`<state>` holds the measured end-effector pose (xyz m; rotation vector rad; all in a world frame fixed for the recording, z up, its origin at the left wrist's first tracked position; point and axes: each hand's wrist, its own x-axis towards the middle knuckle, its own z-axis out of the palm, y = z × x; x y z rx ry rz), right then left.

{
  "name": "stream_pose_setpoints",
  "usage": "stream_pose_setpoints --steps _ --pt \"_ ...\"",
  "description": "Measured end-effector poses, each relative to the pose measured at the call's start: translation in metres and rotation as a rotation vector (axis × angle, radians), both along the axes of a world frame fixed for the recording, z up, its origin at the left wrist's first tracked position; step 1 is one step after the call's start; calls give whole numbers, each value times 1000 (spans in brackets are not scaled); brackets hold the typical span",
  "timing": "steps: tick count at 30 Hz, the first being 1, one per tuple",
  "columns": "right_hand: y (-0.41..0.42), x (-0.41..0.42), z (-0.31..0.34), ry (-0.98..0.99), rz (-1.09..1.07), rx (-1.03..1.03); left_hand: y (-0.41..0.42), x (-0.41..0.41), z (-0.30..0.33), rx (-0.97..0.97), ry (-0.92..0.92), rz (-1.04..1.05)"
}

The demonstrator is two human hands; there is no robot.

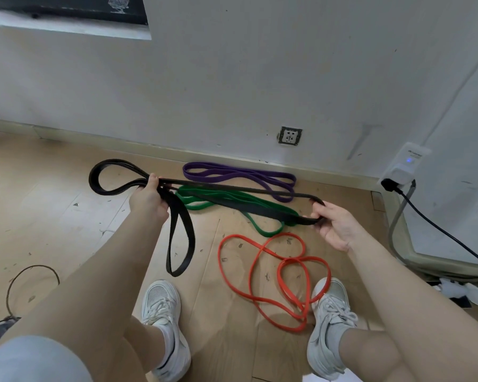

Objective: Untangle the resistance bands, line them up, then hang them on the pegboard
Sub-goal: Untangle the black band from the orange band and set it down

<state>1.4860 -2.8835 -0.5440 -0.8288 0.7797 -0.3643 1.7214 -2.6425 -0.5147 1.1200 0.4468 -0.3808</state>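
1. Holding, head view: left hand [149, 198] grips the black band [232, 201] where its strands bunch; right hand [335, 226] has fingers curled round the band's far end loop. The band stretches between the 2 hands above the floor [53, 216], with 2 loops hanging or trailing on the left.
2. Purple band [239, 176]: flat beside the baseboard, folded long, looks lined up.
3. Green band [232, 201]: on the floor just in front of the purple, partly under the black, mostly straightened.
4. Red band [276, 274]: near the shoes [330, 326], looped over itself, not yet sorted.
5. Progress, judged: about halfway through untangling; black in hand, red left, then hanging. No pegboard in view.
6. Writing: wall plug [403, 166] carries a small printed mark, too blurred to read; outlet [289, 135] unlabelled.
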Motion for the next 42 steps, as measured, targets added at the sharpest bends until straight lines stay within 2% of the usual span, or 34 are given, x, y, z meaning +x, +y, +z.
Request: stream_pose_setpoints --steps 2,4,7,10,12,15,17,19,22,25,28,32,42 --pt "0 2 -2 127 -59 -117 -1 0 4 -29 7 -3" --pt "2 1 -5 189 -99 -149 -4 0 8 -21 8 -16" --pt "6 2 -14 362 -50 -267 -10 -4 15 -6 -21 -34" --pt "8 3 -23 416 -31 -229 -17 -11 24 33 -85 -70" --pt "9 2 -26 519 68 -209 -22 -17 31 32 -136 -116" --pt "13 6 -28 817 265 -551 -32 -26 43 56 -198 -182" --pt "24 20 -15 708 273 -758 -38 -31 49 87 -249 -241" --pt "41 44 5 448 305 -886 -43 -36 52 118 -298 -294" --pt "79 80 39 149 430 -952 -45 -43 54 216 -396 -366" --pt "110 106 56 12 561 -945 -42 -50 61 274 -507 -452" --pt "129 118 65 -25 533 -962 -37 -52 71 315 -549 -475" --pt "133 121 67 17 478 -1126 -27 -46 81 341 -548 -521" --pt "90 93 80 108 662 -1062 -34 -59 88 296 -486 -589"
